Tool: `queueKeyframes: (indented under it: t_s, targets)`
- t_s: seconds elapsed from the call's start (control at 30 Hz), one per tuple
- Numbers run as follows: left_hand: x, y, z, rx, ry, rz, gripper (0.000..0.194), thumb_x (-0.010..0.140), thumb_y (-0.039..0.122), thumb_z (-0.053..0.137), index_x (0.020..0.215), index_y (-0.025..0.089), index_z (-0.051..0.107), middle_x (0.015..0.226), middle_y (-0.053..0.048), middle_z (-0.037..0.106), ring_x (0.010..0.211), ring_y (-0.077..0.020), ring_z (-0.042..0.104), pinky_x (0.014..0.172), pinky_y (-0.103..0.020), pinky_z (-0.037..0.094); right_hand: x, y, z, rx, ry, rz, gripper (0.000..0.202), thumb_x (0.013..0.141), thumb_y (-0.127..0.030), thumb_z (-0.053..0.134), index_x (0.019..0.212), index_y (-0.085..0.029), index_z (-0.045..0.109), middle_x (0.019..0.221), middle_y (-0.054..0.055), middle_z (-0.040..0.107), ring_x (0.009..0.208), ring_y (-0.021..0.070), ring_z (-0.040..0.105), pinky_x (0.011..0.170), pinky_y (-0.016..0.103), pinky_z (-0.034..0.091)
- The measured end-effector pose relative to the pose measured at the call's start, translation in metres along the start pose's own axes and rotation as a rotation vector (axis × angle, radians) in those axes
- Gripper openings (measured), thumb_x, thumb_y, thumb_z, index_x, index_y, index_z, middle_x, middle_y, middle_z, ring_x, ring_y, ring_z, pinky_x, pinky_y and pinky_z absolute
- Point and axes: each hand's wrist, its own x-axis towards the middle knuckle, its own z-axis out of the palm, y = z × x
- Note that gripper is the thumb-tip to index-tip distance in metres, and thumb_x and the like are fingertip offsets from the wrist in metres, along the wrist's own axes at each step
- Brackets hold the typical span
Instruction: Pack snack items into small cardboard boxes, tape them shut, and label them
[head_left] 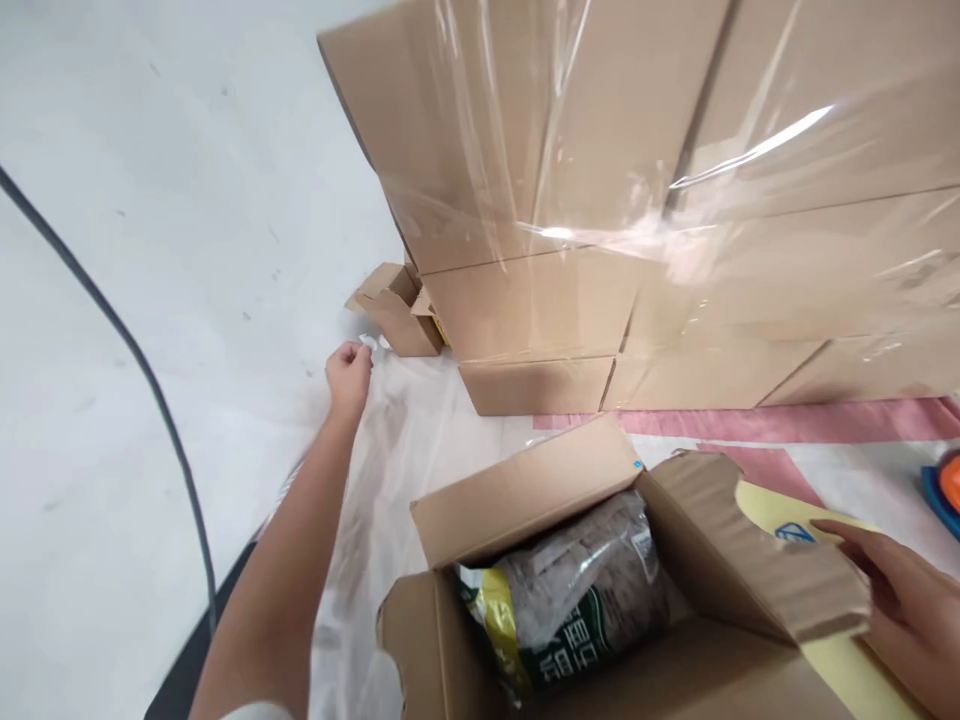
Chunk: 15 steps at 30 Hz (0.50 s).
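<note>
My left hand (349, 375) reaches far out to the left, its fingers pinched. A small white scrap (367, 341) shows at its fingertips, too small to make out further. In front of me stands an open cardboard box (525, 490) with its flaps raised. Inside it lies a clear plastic bag (581, 560) of greyish-brown contents, with a green and yellow label. My right hand (911, 610) is beside the box's right flap (765, 540), fingers extended over a yellow sheet (847, 660) with a blue logo. Part of that hand is hidden by the flap.
Stacked cartons (600, 200) under clear film rise at the back. A small open carton (401, 315) sits by their left corner. A dark cable (142, 360) hangs at left before the pale floor. An orange and blue object (946, 490) is at the right edge.
</note>
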Motion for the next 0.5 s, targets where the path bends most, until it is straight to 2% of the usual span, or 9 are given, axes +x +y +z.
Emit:
queueKeyframes:
  t_s: [0.1, 0.2, 0.23, 0.3, 0.33, 0.37, 0.4, 0.47, 0.5]
  targets:
    - [-0.04, 0.035, -0.062, 0.016, 0.01, 0.316, 0.015, 0.089, 0.025, 0.056, 0.08, 0.018, 0.065, 0.068, 0.002, 0.061, 0.064, -0.0122, 0.056, 0.065, -0.026, 0.049, 0.0, -0.009, -0.007, -0.009, -0.053, -0.02, 0.037, 0.067, -0.072, 0.063, 0.093, -0.046, 0.067, 0.082, 0.011, 0.073, 0.067, 0.0333, 0.068, 0.056, 0.051, 0.048]
    - [-0.094, 0.091, -0.116, 0.096, -0.026, 0.718, 0.009, 0.079, 0.027, 0.064, 0.072, 0.023, 0.065, 0.062, 0.004, 0.059, 0.058, -0.012, 0.052, 0.058, -0.027, 0.041, -0.006, -0.044, -0.026, 0.032, 0.012, -0.051, 0.035, 0.078, -0.072, 0.06, 0.092, -0.041, 0.068, 0.085, 0.009, 0.071, 0.074, 0.0295, 0.064, 0.058, 0.045, 0.049]
    - [-0.115, 0.113, -0.128, 0.137, -0.023, 0.89, 0.01, 0.079, 0.025, 0.067, 0.069, 0.024, 0.064, 0.061, 0.005, 0.06, 0.058, -0.0116, 0.052, 0.055, -0.026, 0.038, -0.011, -0.061, -0.036, 0.069, 0.023, -0.06, 0.034, 0.081, -0.069, 0.062, 0.091, -0.038, 0.069, 0.086, 0.009, 0.071, 0.075, 0.028, 0.063, 0.06, 0.043, 0.05]
    - [-0.159, 0.158, -0.143, 0.305, 0.076, 1.48, 0.015, 0.083, 0.021, 0.069, 0.07, 0.025, 0.062, 0.065, 0.006, 0.062, 0.059, -0.0119, 0.054, 0.052, -0.027, 0.035, -0.027, -0.101, -0.057, 0.259, 0.003, -0.061, 0.031, 0.087, -0.062, 0.067, 0.087, -0.032, 0.07, 0.087, 0.008, 0.072, 0.074, 0.0229, 0.062, 0.067, 0.039, 0.051]
    - [-0.182, 0.179, -0.146, 0.339, 0.102, 1.708, 0.015, 0.086, 0.022, 0.07, 0.072, 0.025, 0.063, 0.068, 0.005, 0.063, 0.061, -0.0128, 0.054, 0.051, -0.028, 0.035, -0.036, -0.121, -0.067, 0.411, -0.059, -0.009, 0.032, 0.09, -0.06, 0.066, 0.087, -0.029, 0.071, 0.082, 0.006, 0.071, 0.068, 0.0192, 0.06, 0.065, 0.035, 0.05]
    - [-0.206, 0.196, -0.147, 0.337, 0.133, 1.878, 0.014, 0.088, 0.023, 0.07, 0.075, 0.025, 0.065, 0.07, 0.004, 0.064, 0.061, -0.0137, 0.055, 0.051, -0.03, 0.036, -0.046, -0.14, -0.075, 0.563, -0.169, 0.06, 0.036, 0.093, -0.061, 0.062, 0.09, -0.026, 0.072, 0.076, 0.005, 0.069, 0.062, 0.0165, 0.058, 0.059, 0.031, 0.048]
    - [-0.229, 0.21, -0.146, 0.307, 0.138, 1.985, 0.011, 0.089, 0.023, 0.07, 0.078, 0.025, 0.067, 0.073, 0.003, 0.064, 0.063, -0.0145, 0.056, 0.053, -0.031, 0.039, -0.057, -0.156, -0.083, 0.696, -0.322, 0.111, 0.044, 0.093, -0.065, 0.058, 0.091, -0.024, 0.073, 0.068, 0.003, 0.066, 0.052, 0.014, 0.053, 0.05, 0.028, 0.041]
    - [-0.272, 0.225, -0.142, 0.228, 0.102, 2.086, 0.008, 0.091, 0.026, 0.069, 0.083, 0.023, 0.07, 0.077, 0.001, 0.064, 0.068, -0.0157, 0.059, 0.058, -0.032, 0.044, -0.08, -0.181, -0.094, 0.824, -0.744, 0.225, 0.055, 0.093, -0.069, 0.054, 0.081, -0.019, 0.071, 0.06, 0.004, 0.065, 0.044, 0.0118, 0.047, 0.042, 0.025, 0.032]
    - [-0.29, 0.228, -0.14, 0.202, 0.065, 2.111, 0.009, 0.092, 0.028, 0.068, 0.085, 0.023, 0.071, 0.077, 0.001, 0.063, 0.069, -0.0161, 0.059, 0.06, -0.033, 0.044, -0.091, -0.188, -0.098, 0.872, -0.88, 0.285, 0.054, 0.092, -0.068, 0.056, 0.076, -0.018, 0.069, 0.056, 0.003, 0.063, 0.04, 0.0099, 0.042, 0.039, 0.024, 0.027]
